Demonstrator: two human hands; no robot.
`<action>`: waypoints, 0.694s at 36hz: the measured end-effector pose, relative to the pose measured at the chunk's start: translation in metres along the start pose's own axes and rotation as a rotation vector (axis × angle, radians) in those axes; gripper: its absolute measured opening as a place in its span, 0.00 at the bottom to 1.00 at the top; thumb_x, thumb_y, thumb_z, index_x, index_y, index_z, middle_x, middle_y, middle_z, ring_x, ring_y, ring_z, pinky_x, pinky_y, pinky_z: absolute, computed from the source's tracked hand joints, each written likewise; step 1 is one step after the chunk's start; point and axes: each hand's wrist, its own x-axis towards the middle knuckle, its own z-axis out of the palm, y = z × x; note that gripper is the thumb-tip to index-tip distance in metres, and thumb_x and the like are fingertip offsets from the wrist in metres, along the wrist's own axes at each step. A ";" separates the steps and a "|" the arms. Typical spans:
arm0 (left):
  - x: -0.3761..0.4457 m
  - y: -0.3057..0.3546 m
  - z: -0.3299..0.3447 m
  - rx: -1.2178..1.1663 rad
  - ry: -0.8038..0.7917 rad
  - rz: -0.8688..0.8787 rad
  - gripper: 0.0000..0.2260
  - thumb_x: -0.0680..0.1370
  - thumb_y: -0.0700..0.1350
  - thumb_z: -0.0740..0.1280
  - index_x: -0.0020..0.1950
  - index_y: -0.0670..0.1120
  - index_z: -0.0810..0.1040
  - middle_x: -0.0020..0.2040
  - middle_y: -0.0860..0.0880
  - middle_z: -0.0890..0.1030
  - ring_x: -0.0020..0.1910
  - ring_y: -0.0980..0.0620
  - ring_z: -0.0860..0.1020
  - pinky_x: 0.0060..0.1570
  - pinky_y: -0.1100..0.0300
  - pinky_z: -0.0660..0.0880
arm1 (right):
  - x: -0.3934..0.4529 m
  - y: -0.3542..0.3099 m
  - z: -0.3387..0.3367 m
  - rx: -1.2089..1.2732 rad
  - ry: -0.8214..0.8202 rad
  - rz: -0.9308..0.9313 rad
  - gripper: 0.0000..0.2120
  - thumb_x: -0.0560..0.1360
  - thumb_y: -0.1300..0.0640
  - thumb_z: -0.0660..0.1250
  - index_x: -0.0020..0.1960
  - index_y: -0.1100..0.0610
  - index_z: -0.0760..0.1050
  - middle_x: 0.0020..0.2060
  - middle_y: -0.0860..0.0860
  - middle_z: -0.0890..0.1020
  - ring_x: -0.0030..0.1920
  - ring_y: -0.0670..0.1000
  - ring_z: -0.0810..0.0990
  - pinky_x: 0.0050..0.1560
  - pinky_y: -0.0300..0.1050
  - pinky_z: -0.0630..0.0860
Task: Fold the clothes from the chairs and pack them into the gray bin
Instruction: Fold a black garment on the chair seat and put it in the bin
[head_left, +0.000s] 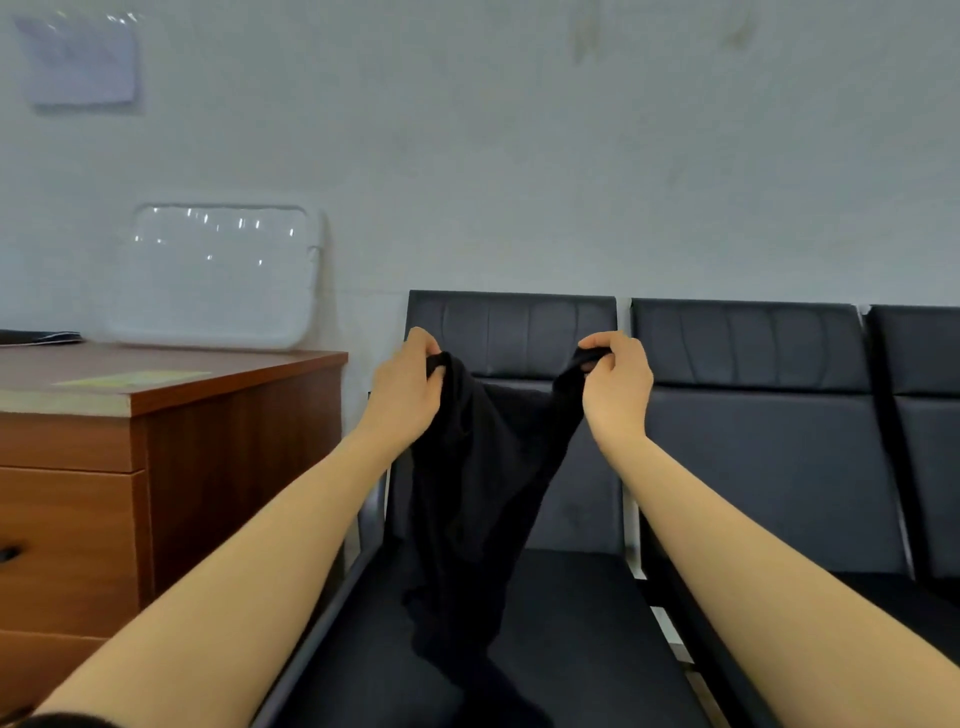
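A row of dark chairs (753, 415) stands against the wall, with a wooden cabinet (171, 452) just left of them. A black garment (478, 493) hangs above the leftmost seat, its lower end resting on the seat. The left hand (402, 389) and right hand (618, 384) each pinch a top corner with curled fingers.

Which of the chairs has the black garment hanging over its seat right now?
The leftmost chair, beside the wooden cabinet. Both hands hold the black garment up in front of it.
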 end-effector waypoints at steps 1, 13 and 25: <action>0.001 0.000 -0.002 -0.019 0.020 -0.002 0.02 0.81 0.40 0.58 0.51 0.47 0.66 0.42 0.48 0.75 0.41 0.49 0.75 0.37 0.60 0.68 | 0.000 -0.001 -0.001 0.000 0.004 -0.010 0.19 0.76 0.70 0.49 0.50 0.56 0.76 0.51 0.52 0.76 0.48 0.52 0.77 0.49 0.40 0.74; 0.022 0.004 -0.022 0.389 0.198 -0.040 0.07 0.81 0.42 0.56 0.56 0.40 0.68 0.49 0.42 0.76 0.44 0.41 0.76 0.39 0.53 0.69 | 0.019 -0.008 -0.014 -0.015 0.123 0.088 0.21 0.74 0.74 0.49 0.52 0.58 0.76 0.51 0.51 0.73 0.47 0.54 0.78 0.49 0.40 0.76; 0.013 0.008 -0.014 0.211 0.106 0.059 0.06 0.80 0.42 0.58 0.56 0.44 0.70 0.51 0.45 0.73 0.46 0.46 0.73 0.42 0.54 0.69 | -0.005 -0.008 -0.012 -0.006 -0.349 -0.010 0.08 0.77 0.63 0.62 0.53 0.57 0.78 0.56 0.49 0.65 0.41 0.42 0.71 0.40 0.23 0.69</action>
